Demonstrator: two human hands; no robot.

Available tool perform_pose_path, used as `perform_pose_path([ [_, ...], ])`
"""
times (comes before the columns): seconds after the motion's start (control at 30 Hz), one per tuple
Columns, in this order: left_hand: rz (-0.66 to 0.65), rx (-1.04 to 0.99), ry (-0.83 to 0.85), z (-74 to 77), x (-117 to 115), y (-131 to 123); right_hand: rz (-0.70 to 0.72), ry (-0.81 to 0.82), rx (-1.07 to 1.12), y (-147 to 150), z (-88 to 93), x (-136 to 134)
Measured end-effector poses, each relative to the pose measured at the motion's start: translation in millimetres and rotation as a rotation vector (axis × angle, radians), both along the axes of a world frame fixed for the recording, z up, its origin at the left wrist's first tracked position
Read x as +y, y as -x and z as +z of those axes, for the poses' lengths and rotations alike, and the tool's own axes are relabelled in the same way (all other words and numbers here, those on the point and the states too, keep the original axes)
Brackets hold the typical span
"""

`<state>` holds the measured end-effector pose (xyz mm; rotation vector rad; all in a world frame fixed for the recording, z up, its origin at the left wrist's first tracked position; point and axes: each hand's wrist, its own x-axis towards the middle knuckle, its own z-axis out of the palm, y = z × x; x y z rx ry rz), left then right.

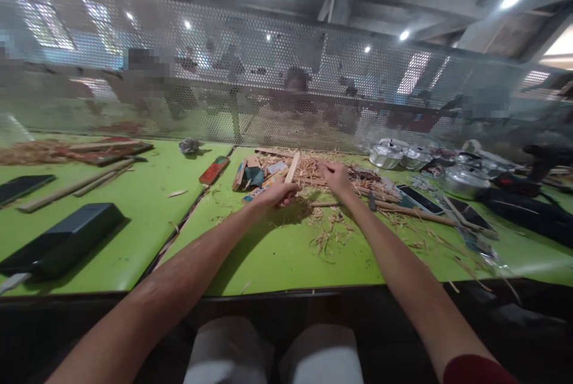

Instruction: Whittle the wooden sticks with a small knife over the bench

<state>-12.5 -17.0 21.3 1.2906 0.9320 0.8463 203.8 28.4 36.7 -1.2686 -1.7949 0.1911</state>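
My left hand [274,194] is closed around a pale wooden stick [292,166] that points up and away from me. My right hand [335,177] is just to its right, fingers pinched together over a heap of wood shavings [333,184]; what it pinches is too small to make out. Both hands are over the far middle of a bright green table [277,252]. Loose shavings trail toward me from the heap.
Small coloured blocks [253,176] and a red strip [213,170] lie left of the hands. Long wooden sticks [416,211] and phones [421,199] are at the right, metal lids [387,154] behind them. A dark box [67,240] sits at the left. A perforated metal screen [286,85] closes the far side; people sit beyond it.
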Motion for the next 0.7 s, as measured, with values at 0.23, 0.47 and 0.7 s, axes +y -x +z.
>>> perform_pose_path([
  [0.23,0.102,0.032,-0.015,0.8,2,0,0.259,0.01,-0.319,16,-0.7,-13],
  [0.47,0.024,0.189,-0.073,3.6,-3,-4,-0.048,-0.012,-0.406,1,-3.6,3],
  [0.7,0.049,0.087,-0.158,5.3,-7,-10,-0.264,0.051,-0.022,-45,-11.4,29],
])
